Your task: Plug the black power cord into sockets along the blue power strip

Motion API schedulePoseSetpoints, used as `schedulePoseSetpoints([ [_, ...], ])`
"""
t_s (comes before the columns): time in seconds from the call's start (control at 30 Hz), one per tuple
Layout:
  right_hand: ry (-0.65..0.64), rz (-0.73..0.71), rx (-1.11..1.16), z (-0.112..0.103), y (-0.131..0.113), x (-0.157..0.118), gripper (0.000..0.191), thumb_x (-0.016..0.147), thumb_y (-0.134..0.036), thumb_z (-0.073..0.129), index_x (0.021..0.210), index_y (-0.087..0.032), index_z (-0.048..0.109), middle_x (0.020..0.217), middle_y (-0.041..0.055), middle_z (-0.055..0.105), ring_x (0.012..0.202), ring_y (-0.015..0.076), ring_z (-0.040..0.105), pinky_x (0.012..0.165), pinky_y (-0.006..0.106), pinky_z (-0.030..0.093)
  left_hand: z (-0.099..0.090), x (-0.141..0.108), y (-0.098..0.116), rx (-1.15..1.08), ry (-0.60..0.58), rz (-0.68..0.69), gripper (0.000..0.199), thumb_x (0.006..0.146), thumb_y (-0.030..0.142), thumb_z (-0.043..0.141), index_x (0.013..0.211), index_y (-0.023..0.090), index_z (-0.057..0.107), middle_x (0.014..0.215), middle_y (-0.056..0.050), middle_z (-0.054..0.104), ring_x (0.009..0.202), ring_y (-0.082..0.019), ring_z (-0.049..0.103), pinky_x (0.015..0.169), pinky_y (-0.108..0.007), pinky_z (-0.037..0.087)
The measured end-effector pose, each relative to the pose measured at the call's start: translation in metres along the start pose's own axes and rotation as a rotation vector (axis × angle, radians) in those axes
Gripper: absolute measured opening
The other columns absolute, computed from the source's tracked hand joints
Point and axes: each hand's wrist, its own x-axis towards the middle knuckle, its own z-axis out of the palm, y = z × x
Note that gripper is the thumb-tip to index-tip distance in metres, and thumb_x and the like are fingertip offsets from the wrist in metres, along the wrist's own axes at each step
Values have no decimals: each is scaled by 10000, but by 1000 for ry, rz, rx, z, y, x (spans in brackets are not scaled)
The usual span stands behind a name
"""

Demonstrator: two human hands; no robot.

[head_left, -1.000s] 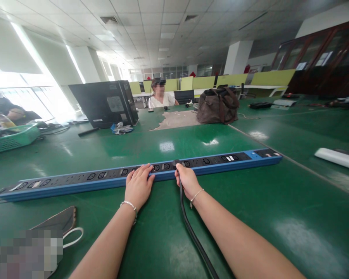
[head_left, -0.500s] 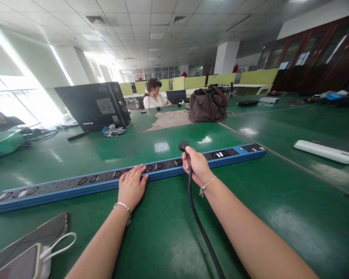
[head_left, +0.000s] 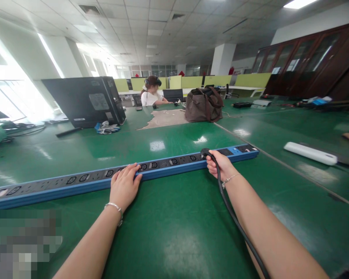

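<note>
A long blue power strip (head_left: 180, 167) with a black socket face lies across the green table. My left hand (head_left: 125, 186) rests over its middle, fingers across the sockets and thumb along the front side, holding it. In my right hand (head_left: 221, 164) a black plug (head_left: 204, 152) is gripped between closed fingers, over the sockets toward the strip's right part. Its pins are hidden, so how far it sits in a socket cannot be made out. From the plug a thick black power cord (head_left: 235, 219) runs down past my right forearm.
A black computer case (head_left: 87, 100) and gloves (head_left: 107, 128) stand at the back left. Behind the strip is a brown bag (head_left: 203, 106); a person (head_left: 151, 95) sits beyond. To the right lies a white bar-shaped object (head_left: 310, 153). The lower left corner is pixelated.
My right hand has moved right along the strip with the plug, which is now lower, at the sockets. My left hand stays on the strip. The view has shifted slightly.
</note>
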Motion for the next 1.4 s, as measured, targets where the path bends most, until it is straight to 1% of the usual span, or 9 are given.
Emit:
schedulePoseSetpoints([
  [0.17, 47, -10, -56, 4, -1, -2, 404, 935, -318, 312, 564, -188, 406, 303, -77, 288, 245, 40, 212, 284, 162, 129, 0, 0, 0, -6, 10, 1, 392, 905, 377, 354, 1218, 247, 550, 1336, -36, 549, 1221, -221, 492, 1050, -430, 306],
  [0.47, 113, -9, -208, 8, -2, 1, 384, 921, -315, 357, 562, -191, 416, 285, -65, 314, 243, 47, 231, 272, 172, 136, 0, 0, 1, 3, -13, -9, 395, 909, 375, 347, 1225, 235, 540, 1342, -35, 544, 1235, -220, 478, 1055, -426, 296],
  [0.6, 75, 0, -229, 3, -4, 1, 394, 930, -325, 337, 565, -194, 410, 295, -68, 305, 255, 48, 216, 278, 175, 137, 0, 0, 1, 9, -6, -5, 395, 908, 374, 347, 1222, 234, 540, 1342, -35, 543, 1234, -218, 481, 1050, -418, 301],
  [0.77, -2, 56, -238, -7, -6, 1, 412, 935, -343, 314, 560, -194, 395, 312, -86, 252, 262, 43, 182, 292, 170, 121, 0, 0, 1, 11, 2, 1, 394, 911, 377, 335, 1219, 238, 540, 1340, -33, 545, 1240, -216, 475, 1052, -415, 297],
  [1.0, 77, 86, -318, 2, -1, 4, 400, 929, -346, 343, 560, -196, 387, 289, -76, 297, 241, 39, 211, 289, 166, 115, 2, -1, 0, 8, 2, 2, 402, 912, 390, 332, 1222, 241, 539, 1347, -28, 538, 1243, -221, 473, 1056, -430, 292],
  [1.2, 72, 114, -325, 0, -2, 1, 398, 921, -360, 353, 560, -197, 387, 288, -77, 297, 240, 41, 210, 297, 169, 119, 1, -1, 0, 9, 12, 5, 396, 910, 390, 337, 1215, 245, 544, 1344, -31, 542, 1239, -213, 478, 1056, -425, 291],
  [1.4, 61, 129, -314, 2, -1, 1, 418, 924, -377, 310, 544, -207, 351, 282, -75, 278, 241, 49, 198, 301, 180, 106, 0, -1, 0, 9, 3, 8, 400, 908, 385, 337, 1215, 236, 547, 1343, -41, 542, 1235, -218, 480, 1054, -429, 293],
])
